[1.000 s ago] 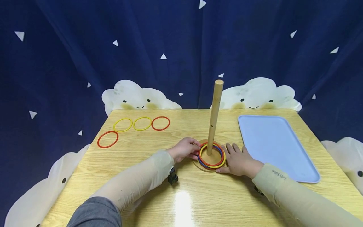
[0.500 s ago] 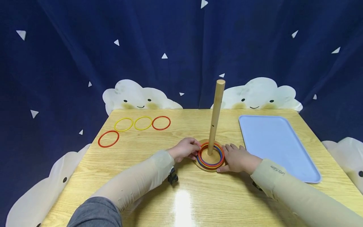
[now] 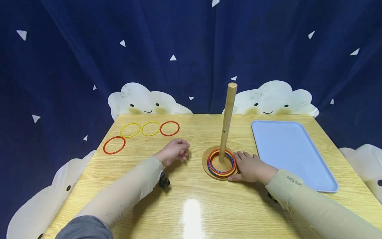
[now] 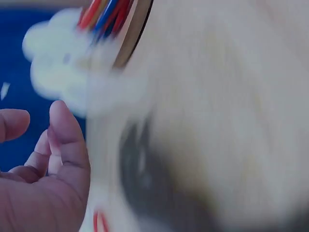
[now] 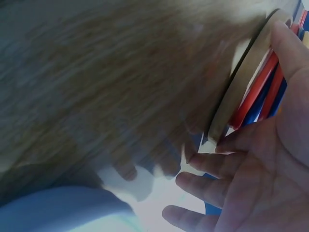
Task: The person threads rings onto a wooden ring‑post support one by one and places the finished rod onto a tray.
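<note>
"Lets Slim" marked my right sleeve [image 3: 293,182]! Right grip [image 3: 250,166], outspread, touched the stand [image 3: 227,122]; left grip [image 3: 174,151], loosely curled, free, hung above the wooden counter [image 3: 215,209], navy curtain [image 3: 179,30] beyond.

- Off comes the left hand [image 3: 173,152], leaving the stacked rings [image 3: 222,174] and hanging left over the table [image 3: 223,209]!
- The wooden base [image 3: 205,160] is showing its left rim, no longer covered by those fingers.
- The rings are sitting more evenly than a second ago, yellow jutting less toward near right.
- The right hand [image 3: 250,168] is bunching its fingers closer together.
</note>
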Demonstrator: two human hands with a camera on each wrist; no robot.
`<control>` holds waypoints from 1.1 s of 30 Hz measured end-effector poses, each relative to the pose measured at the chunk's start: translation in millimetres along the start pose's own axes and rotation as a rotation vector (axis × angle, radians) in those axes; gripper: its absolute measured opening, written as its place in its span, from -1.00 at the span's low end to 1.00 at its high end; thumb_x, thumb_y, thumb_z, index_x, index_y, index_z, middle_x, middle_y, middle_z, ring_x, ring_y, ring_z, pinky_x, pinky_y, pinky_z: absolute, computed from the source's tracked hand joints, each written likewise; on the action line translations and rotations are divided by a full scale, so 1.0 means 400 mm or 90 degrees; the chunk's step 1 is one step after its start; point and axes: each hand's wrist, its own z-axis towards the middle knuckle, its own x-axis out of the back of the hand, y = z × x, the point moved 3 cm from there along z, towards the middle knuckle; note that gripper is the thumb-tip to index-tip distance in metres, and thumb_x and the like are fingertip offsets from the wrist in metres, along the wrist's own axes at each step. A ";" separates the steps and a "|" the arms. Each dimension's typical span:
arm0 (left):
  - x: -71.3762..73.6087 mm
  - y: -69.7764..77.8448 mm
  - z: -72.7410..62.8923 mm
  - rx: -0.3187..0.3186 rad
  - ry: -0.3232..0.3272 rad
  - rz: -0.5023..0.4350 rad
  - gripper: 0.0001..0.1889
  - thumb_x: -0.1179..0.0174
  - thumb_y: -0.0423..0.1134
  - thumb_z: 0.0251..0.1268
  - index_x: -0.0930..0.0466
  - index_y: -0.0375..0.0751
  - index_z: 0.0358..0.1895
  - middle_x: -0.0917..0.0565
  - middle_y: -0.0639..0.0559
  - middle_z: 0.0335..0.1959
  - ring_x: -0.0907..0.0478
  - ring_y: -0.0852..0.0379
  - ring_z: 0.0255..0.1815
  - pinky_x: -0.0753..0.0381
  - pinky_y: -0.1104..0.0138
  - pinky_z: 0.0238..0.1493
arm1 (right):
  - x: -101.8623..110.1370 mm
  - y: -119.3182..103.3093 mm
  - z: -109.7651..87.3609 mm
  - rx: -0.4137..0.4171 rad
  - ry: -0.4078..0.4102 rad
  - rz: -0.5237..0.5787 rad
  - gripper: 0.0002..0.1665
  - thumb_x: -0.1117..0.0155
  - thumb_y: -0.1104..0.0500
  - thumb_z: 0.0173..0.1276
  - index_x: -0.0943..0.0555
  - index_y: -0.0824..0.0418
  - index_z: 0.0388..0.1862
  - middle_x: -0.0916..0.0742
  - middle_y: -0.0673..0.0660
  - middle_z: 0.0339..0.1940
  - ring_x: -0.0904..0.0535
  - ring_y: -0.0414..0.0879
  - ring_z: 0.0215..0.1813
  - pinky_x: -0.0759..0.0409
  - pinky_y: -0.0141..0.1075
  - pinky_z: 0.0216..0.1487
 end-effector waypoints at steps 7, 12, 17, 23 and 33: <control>0.255 0.012 -0.048 -0.015 0.137 -0.072 -0.75 0.03 -0.31 0.65 -0.36 -0.45 0.14 -0.50 -0.06 -0.21 -0.57 0.21 -0.36 -0.66 0.43 -0.30 | 0.001 -0.001 0.000 0.003 0.007 0.002 0.27 -0.33 -0.44 0.31 -0.25 0.59 0.48 -0.40 0.57 0.43 -0.32 0.51 0.43 -0.35 0.47 0.26; 0.392 0.006 -0.098 -0.031 0.206 -0.151 -0.85 -0.03 -0.26 0.64 -0.36 -0.25 0.05 -0.54 0.07 -0.25 -0.58 0.26 -0.29 -0.66 0.44 -0.16 | 0.007 -0.003 -0.004 0.002 0.005 0.000 0.26 -0.34 -0.44 0.30 -0.26 0.59 0.48 -0.40 0.57 0.43 -0.31 0.52 0.43 -0.33 0.48 0.27; 0.482 -0.006 -0.134 -0.045 0.248 -0.278 -0.86 -0.06 -0.24 0.64 -0.31 -0.10 0.05 -0.55 0.11 -0.17 -0.58 0.26 -0.17 -0.62 0.43 -0.02 | 0.008 -0.003 -0.004 0.005 0.015 -0.010 0.25 -0.34 -0.45 0.29 -0.29 0.57 0.47 -0.43 0.56 0.41 -0.32 0.51 0.42 -0.34 0.47 0.27; 0.574 -0.022 -0.163 -0.038 0.305 -0.280 -0.81 -0.13 -0.29 0.59 -0.33 -0.10 0.08 -0.53 0.13 -0.14 -0.55 0.26 -0.15 -0.64 0.46 -0.07 | 0.007 -0.005 -0.003 0.004 0.013 -0.008 0.25 -0.32 -0.46 0.30 -0.28 0.57 0.48 -0.43 0.55 0.42 -0.32 0.50 0.43 -0.31 0.48 0.28; 0.679 -0.081 -0.223 0.011 0.462 -0.070 -0.55 -0.28 -0.15 0.48 -0.33 -0.09 0.29 -0.39 0.13 0.04 -0.41 0.20 0.06 -0.51 0.39 0.22 | 0.000 -0.002 -0.006 -0.006 0.003 0.004 0.28 -0.29 -0.47 0.32 -0.23 0.55 0.51 -0.38 0.54 0.47 -0.28 0.51 0.45 -0.23 0.53 0.30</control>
